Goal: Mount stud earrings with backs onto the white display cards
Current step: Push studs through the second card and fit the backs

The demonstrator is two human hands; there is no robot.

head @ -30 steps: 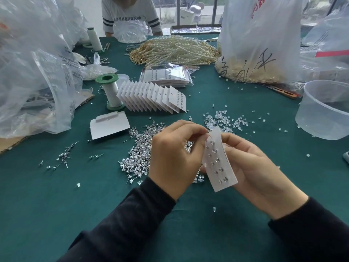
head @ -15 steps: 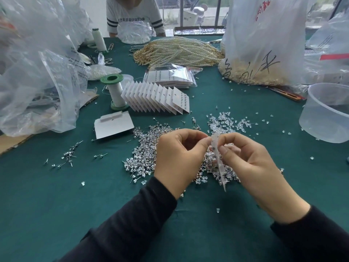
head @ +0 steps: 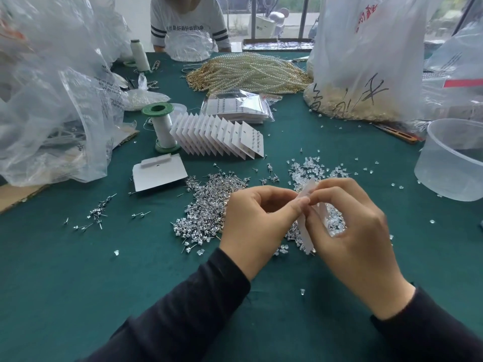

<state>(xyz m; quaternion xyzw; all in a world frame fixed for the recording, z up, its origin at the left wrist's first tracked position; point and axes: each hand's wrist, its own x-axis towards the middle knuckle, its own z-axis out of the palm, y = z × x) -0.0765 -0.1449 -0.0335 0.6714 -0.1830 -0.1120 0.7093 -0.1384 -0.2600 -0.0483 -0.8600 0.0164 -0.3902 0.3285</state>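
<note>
Both hands work close together over the middle of the green table [head: 78, 283], a little toward its right edge. The right hand [head: 350, 231] holds a white display card [head: 306, 237] nearly edge-on, with its thumb and curled fingers pinching the card's upper part. The card's lower end hangs down in front of the palm. The left hand [head: 256, 220] is curled too. Its thumb and forefinger tips press together against the card's left face, right where the right hand's fingertips meet it. Whether a stud or a back sits between those tips is too small to tell. The card lies between the two hands, raised off the table.

Directly under and to the left of the hands lies a heap of silver stud earrings [head: 209, 210]. Just beyond the hands is a scatter of clear backs [head: 311, 168]. A few loose studs [head: 96, 212] lie well apart toward the left edge.

Farther back, a fanned row of filled cards [head: 217, 137] stands on edge beside a green-capped spool [head: 162, 126]. A short stack of blank cards [head: 159, 173] lies flat in front of the spool. A clear plastic tub [head: 449, 160] sits at the right edge. Strands of pearls [head: 251, 74] are heaped near the far edge, where another person [head: 188, 24] sits. Large plastic bags [head: 52, 100] crowd the left side.
</note>
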